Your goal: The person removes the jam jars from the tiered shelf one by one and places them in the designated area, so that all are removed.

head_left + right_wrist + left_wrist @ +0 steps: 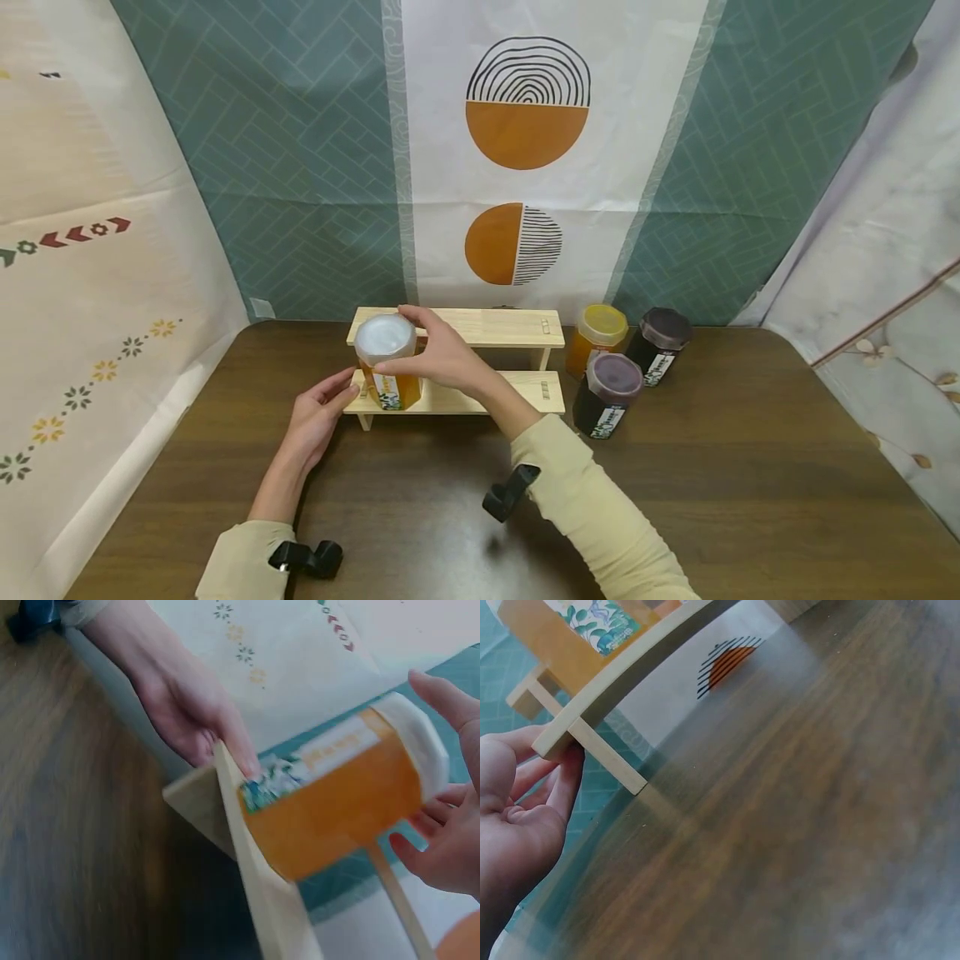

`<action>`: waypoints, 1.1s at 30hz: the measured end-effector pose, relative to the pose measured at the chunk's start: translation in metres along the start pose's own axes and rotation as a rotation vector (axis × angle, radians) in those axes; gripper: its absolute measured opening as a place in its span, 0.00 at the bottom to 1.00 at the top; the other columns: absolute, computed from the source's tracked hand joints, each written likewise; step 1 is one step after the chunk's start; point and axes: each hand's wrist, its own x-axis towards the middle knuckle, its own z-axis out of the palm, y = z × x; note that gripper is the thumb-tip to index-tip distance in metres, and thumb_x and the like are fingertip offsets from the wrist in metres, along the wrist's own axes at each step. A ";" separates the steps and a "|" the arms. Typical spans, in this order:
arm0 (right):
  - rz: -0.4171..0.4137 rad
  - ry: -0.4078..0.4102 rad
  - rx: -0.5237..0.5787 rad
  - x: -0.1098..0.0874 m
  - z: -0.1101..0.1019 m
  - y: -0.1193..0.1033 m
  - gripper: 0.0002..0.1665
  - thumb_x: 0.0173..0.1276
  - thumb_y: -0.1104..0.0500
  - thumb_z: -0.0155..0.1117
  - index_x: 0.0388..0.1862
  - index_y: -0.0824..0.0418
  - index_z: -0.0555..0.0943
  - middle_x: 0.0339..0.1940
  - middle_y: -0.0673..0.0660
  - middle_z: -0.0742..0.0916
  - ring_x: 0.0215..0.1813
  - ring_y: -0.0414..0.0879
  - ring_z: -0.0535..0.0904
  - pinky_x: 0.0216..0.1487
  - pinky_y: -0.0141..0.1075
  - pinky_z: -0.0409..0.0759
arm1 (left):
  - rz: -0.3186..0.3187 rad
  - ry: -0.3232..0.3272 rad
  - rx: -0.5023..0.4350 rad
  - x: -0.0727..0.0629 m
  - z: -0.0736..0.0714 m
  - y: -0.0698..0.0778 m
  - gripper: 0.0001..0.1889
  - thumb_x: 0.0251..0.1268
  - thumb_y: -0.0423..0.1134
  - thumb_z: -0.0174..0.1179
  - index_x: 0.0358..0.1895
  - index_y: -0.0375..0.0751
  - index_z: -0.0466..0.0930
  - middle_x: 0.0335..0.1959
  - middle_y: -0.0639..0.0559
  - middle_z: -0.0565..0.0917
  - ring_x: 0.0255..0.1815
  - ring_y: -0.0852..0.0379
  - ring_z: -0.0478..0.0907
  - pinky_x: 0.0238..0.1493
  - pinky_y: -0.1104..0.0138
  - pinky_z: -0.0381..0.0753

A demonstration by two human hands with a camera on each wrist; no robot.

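Note:
An amber jar (397,388) with a whitish lid and a printed label stands at the left end of the lower board (457,400) of a pale wooden two-step rack. Around its lid spreads my right hand (442,354), thumb in front and fingers behind; the right wrist view has a gap between palm and lid (424,742). My left hand (317,412) grips the left end of that lower board. From the left wrist view, its fingers (568,784) reach under the board end, beside the rack's leg (607,754).
Right of the rack stand a yellow-lidded jar (602,325), a black-lidded dark jar (660,337) and a purple-lidded dark jar (609,400). The rack's upper board (510,327) runs close to the patterned backdrop (315,208). Everything stands on a brown wooden table (750,467).

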 end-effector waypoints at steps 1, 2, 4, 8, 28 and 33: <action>0.014 0.007 0.017 0.003 0.004 0.000 0.52 0.52 0.56 0.79 0.73 0.60 0.62 0.64 0.55 0.74 0.61 0.48 0.72 0.58 0.39 0.74 | 0.003 -0.001 -0.004 0.000 0.000 -0.001 0.28 0.72 0.37 0.56 0.70 0.28 0.62 0.57 0.47 0.72 0.54 0.65 0.70 0.52 0.77 0.72; 0.022 0.022 0.025 0.006 0.008 0.000 0.51 0.51 0.56 0.79 0.72 0.60 0.64 0.62 0.54 0.75 0.59 0.48 0.74 0.55 0.38 0.75 | 0.007 -0.004 -0.008 0.000 0.000 -0.001 0.28 0.72 0.37 0.56 0.70 0.27 0.62 0.56 0.49 0.72 0.53 0.65 0.71 0.51 0.76 0.73; 0.029 0.058 0.003 0.010 0.013 -0.001 0.49 0.49 0.55 0.81 0.69 0.59 0.67 0.56 0.54 0.78 0.53 0.46 0.76 0.50 0.36 0.77 | 0.015 -0.005 -0.016 0.001 0.001 -0.002 0.28 0.72 0.37 0.57 0.69 0.27 0.62 0.53 0.52 0.73 0.51 0.66 0.72 0.50 0.76 0.73; 0.018 0.110 -0.051 0.010 0.013 -0.001 0.46 0.46 0.54 0.82 0.64 0.58 0.72 0.52 0.52 0.80 0.48 0.45 0.77 0.46 0.35 0.78 | 0.020 -0.003 -0.022 0.001 0.002 -0.003 0.28 0.71 0.36 0.57 0.69 0.25 0.61 0.52 0.53 0.74 0.50 0.66 0.73 0.50 0.76 0.74; -0.080 0.041 0.064 -0.056 -0.048 0.011 0.40 0.47 0.63 0.80 0.61 0.63 0.76 0.55 0.56 0.80 0.50 0.50 0.77 0.50 0.41 0.78 | 0.040 -0.006 -0.011 -0.001 -0.001 -0.004 0.31 0.70 0.38 0.59 0.70 0.25 0.60 0.54 0.51 0.72 0.49 0.66 0.73 0.50 0.77 0.73; -0.098 0.056 0.039 -0.083 -0.067 0.014 0.40 0.46 0.63 0.80 0.61 0.64 0.77 0.58 0.56 0.80 0.53 0.50 0.76 0.55 0.44 0.75 | 0.051 -0.011 -0.006 -0.001 0.000 -0.005 0.31 0.70 0.38 0.59 0.69 0.24 0.60 0.53 0.52 0.72 0.50 0.67 0.73 0.51 0.77 0.73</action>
